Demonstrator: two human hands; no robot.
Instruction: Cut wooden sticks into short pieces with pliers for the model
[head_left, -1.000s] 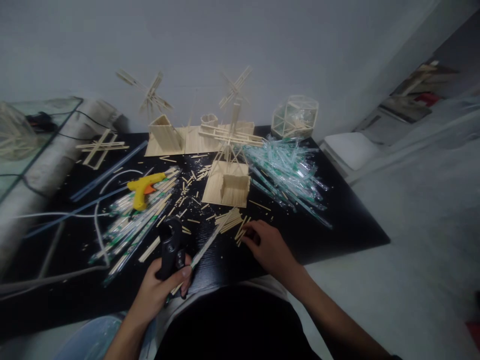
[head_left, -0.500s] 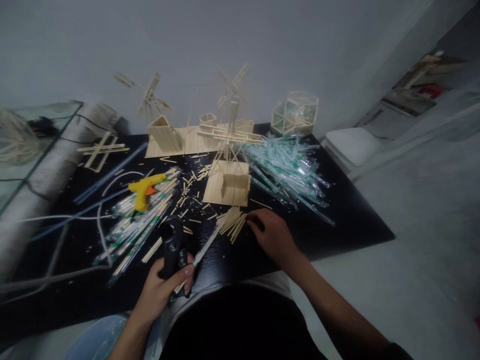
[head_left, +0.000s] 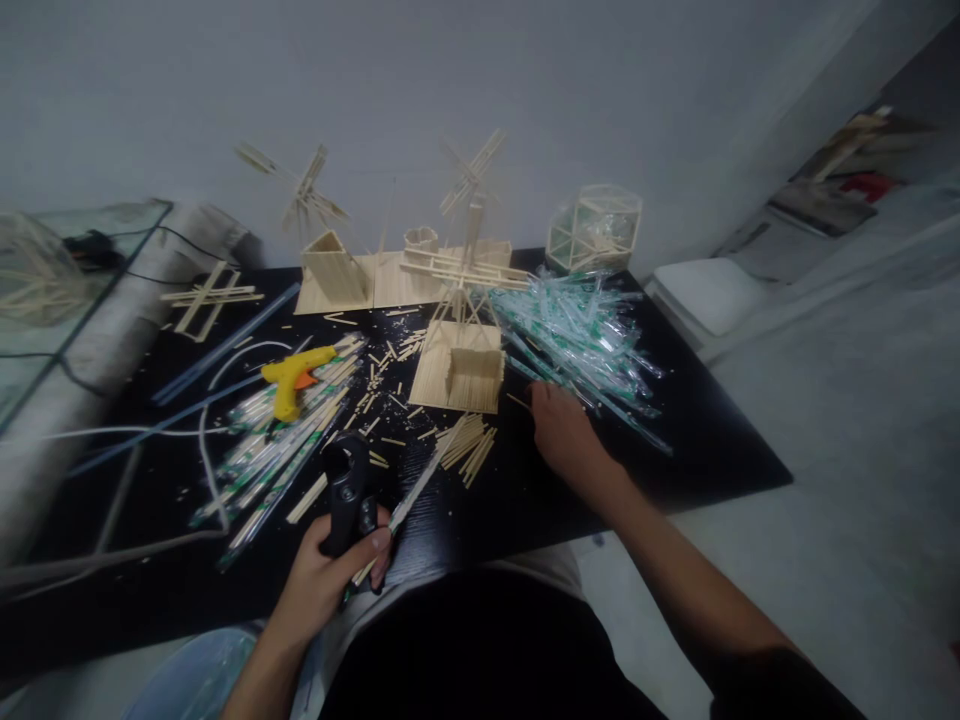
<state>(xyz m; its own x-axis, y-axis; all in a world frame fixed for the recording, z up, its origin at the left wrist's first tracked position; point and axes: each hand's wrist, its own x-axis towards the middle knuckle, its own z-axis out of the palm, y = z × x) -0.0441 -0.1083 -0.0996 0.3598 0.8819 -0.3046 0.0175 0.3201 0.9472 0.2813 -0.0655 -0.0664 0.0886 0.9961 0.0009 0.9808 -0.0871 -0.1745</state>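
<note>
My left hand (head_left: 334,565) is closed around a black hand-held cutter (head_left: 346,495) with a curved jaw. A clear plastic sleeve (head_left: 420,492) with thin sticks in it also runs through its fingers, slanting up to the right. My right hand (head_left: 566,430) rests low over the table, fingers drawn together on the right end of a single thin wooden stick (head_left: 517,402); its fingertips are partly hidden. Between the hands lies a fan of short cut sticks (head_left: 469,448), just in front of a wooden windmill model's base (head_left: 431,385).
A yellow glue gun (head_left: 289,380) lies on wrapped sticks (head_left: 292,465) at left. Clear and green wrappers (head_left: 585,335) are heaped at right. More stick models, including a windmill house (head_left: 330,272) and a faceted frame (head_left: 596,230), stand along the wall. Stick scraps (head_left: 371,390) litter the black table (head_left: 697,440).
My right hand has moved right and slightly up, from beside the short cut sticks to the lone stick. My left hand keeps its hold on the cutter and sleeve.
</note>
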